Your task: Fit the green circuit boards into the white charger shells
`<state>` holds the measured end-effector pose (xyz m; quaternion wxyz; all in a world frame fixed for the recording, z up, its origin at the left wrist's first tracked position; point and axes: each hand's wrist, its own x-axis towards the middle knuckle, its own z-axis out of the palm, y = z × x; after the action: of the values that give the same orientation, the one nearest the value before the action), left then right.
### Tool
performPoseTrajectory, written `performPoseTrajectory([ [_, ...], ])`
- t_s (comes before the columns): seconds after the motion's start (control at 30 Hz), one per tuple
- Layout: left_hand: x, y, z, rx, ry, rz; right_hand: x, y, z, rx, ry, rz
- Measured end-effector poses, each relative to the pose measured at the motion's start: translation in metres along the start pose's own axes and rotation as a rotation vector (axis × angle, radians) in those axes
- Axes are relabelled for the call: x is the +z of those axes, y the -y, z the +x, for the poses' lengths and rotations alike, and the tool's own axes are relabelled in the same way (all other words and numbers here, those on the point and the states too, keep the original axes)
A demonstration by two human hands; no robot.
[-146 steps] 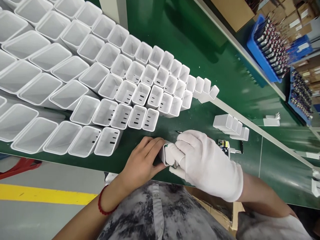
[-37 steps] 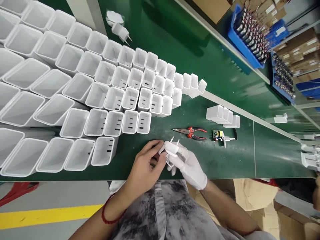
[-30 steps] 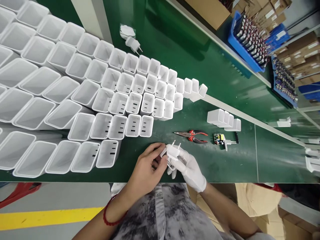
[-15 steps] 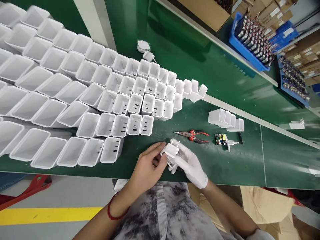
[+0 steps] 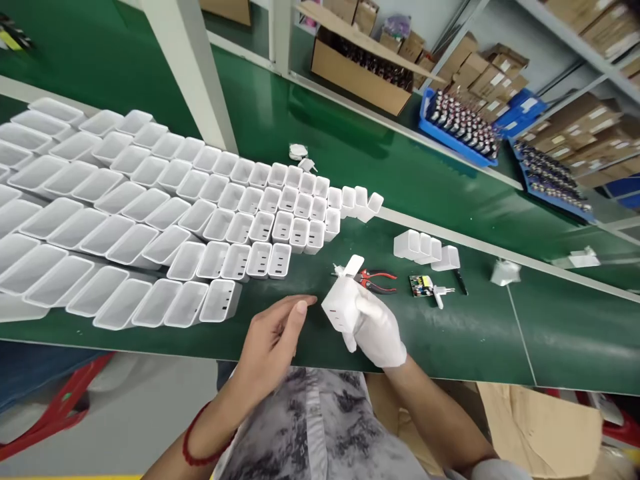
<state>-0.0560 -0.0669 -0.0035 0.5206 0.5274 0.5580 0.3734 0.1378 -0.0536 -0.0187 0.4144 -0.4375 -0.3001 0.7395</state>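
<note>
My right hand [image 5: 379,328], in a white glove, grips a white charger housing [image 5: 342,303] above the near part of the bench. Small dark slots show on the housing's end, which faces left and towards me. A white flap-like piece [image 5: 355,265] sticks out at its far end; how it joins the housing is unclear. To the left, my bare left hand [image 5: 274,340] hovers with fingers stretched and thumb apart, holding nothing. Just beyond the housing lie red-handled pliers [image 5: 377,280], partly covered by it. A circuit board with a plug [image 5: 423,286] lies farther right.
Rows of open white housings [image 5: 150,250] stand across the left of the green bench [image 5: 480,333]. Several more housings [image 5: 421,247] stand at right, near a black pen-like stick [image 5: 461,282]. Blue trays of parts [image 5: 463,140] sit behind. A post [image 5: 193,73] rises at the back left.
My left hand has let go of the white parts and drawn left. My right hand now shows a slotted white housing, turned end-on. The camera view has shifted, showing more of the shelves.
</note>
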Motion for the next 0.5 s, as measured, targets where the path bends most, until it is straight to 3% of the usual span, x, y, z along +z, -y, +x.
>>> performPoseTrajectory([
  [0.17,0.013,-0.007,0.001,0.060,0.085,0.003,-0.008,0.014,0.000,0.066,-0.071,0.167],
  [0.37,0.025,-0.007,0.011,0.104,0.122,0.063,-0.020,0.019,-0.001,-0.060,-0.041,0.031],
  [0.5,0.028,0.004,0.015,0.154,0.126,0.180,-0.030,0.030,0.000,-0.138,-0.012,-0.066],
])
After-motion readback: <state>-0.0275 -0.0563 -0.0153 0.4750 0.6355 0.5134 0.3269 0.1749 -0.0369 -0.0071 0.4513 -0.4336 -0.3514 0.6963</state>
